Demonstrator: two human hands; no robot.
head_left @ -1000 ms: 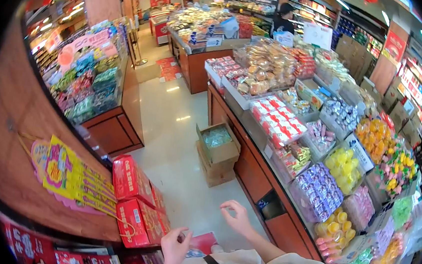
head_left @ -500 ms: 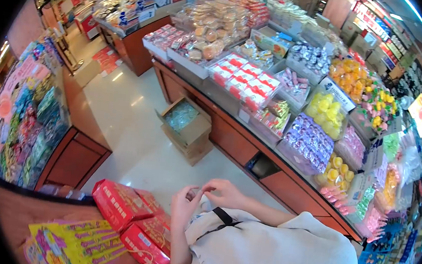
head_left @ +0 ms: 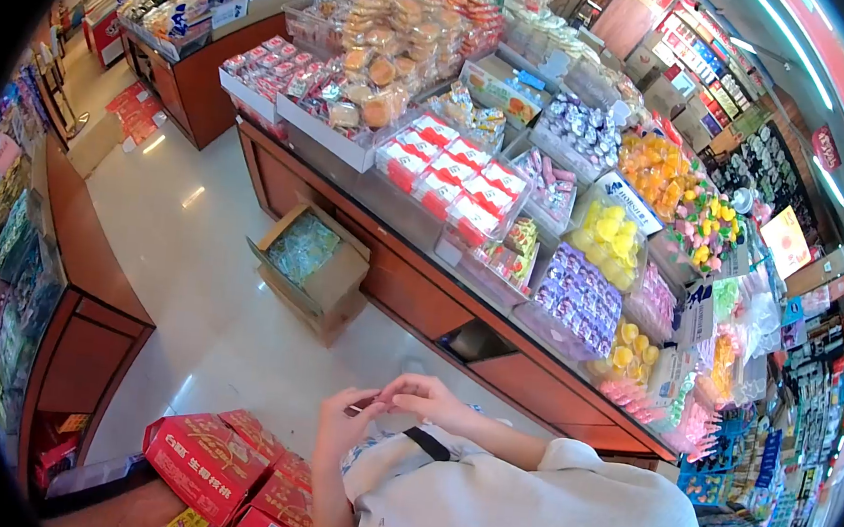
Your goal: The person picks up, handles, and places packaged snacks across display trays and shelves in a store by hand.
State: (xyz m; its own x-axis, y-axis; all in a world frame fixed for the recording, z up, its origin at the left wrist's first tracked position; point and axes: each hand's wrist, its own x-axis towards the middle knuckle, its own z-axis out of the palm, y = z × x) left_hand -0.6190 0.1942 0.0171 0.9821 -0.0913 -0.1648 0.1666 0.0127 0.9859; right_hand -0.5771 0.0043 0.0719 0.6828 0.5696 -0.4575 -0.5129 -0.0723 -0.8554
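Both hands are close together in front of the body, at the lower middle of the view. My left hand (head_left: 343, 419) is closed, with a small dark object (head_left: 355, 409) at its fingers, too small to name. My right hand (head_left: 420, 396) has curled fingers that reach the left hand's fingertips; whether it grips the small thing too is hard to make out. Below the hands, a black strap (head_left: 427, 444) lies across the light shirt (head_left: 522, 498).
A candy counter (head_left: 497, 320) with trays of wrapped sweets runs along the right. An open cardboard box (head_left: 316, 269) stands on the floor against it. Red gift boxes (head_left: 209, 466) are at the lower left, near another wooden display (head_left: 94, 335).
The view has turned to the right, so the counter and boxes shift left. My right hand has come from apart to meet my left hand.
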